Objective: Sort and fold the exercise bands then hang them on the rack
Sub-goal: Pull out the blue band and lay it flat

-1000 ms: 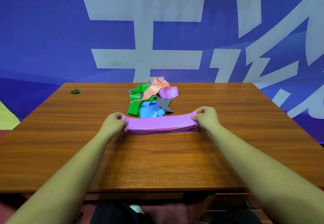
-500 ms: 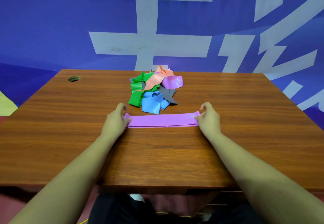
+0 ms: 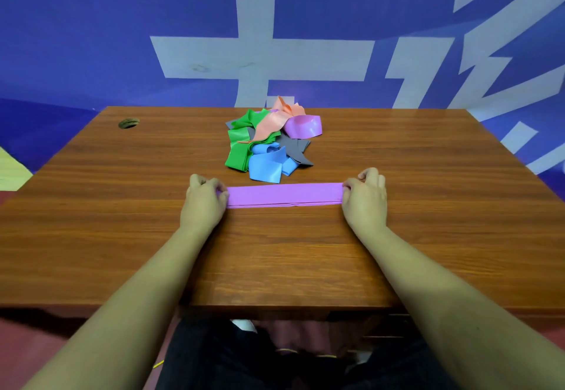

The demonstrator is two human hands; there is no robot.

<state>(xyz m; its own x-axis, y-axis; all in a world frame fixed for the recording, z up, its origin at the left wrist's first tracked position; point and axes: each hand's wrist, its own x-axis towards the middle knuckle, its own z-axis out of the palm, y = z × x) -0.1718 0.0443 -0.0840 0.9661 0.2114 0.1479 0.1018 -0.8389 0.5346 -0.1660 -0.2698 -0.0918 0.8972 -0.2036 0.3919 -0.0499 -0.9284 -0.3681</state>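
— Progress?
— Early. One purple band (image 3: 284, 195) flat on the desk (image 3: 122, 237), left hand (image 3: 203, 203) and right hand (image 3: 365, 200) pinching its ends (fingers curled). Mixed-colour pile (image 3: 269, 145) just behind, unsorted; no rack visible.

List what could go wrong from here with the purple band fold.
1. The purple band lies flat in layers, pinched only at its ends by the left hand and right hand. Releasing either end may let the layers spring apart or slip out of line.
2. The loose pile sits just behind it. A fold swung that way could snag the blue band.
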